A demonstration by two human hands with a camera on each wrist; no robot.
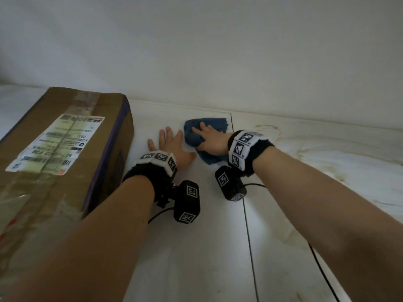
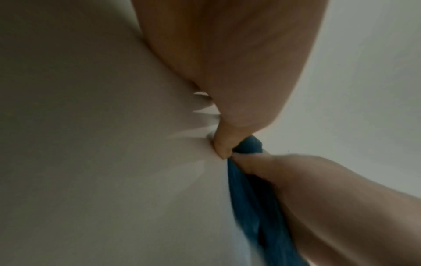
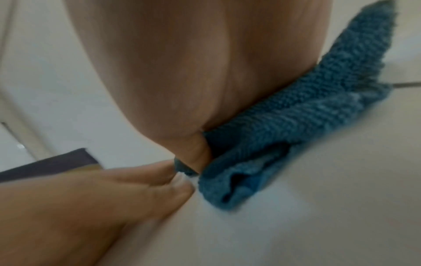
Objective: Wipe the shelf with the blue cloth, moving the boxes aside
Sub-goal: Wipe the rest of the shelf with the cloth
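A right hand (image 1: 210, 139) presses the crumpled blue cloth (image 1: 204, 136) on the white shelf (image 1: 196, 236), fingers curled into it, while the left hand (image 1: 169, 147) lies flat, fingers spread, at the cloth's nine o'clock beside a cardboard box (image 1: 65, 149).

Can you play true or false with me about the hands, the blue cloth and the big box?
1. The right hand is on the blue cloth. True.
2. The left hand is lifting the cardboard box. False: it lies flat on the white shelf, fingers spread, beside the box.
3. The box sits to the left of both hands. True.
4. The cloth lies on top of the box. False: it is on the shelf, right of the box.
5. The box has a printed label on top. True.
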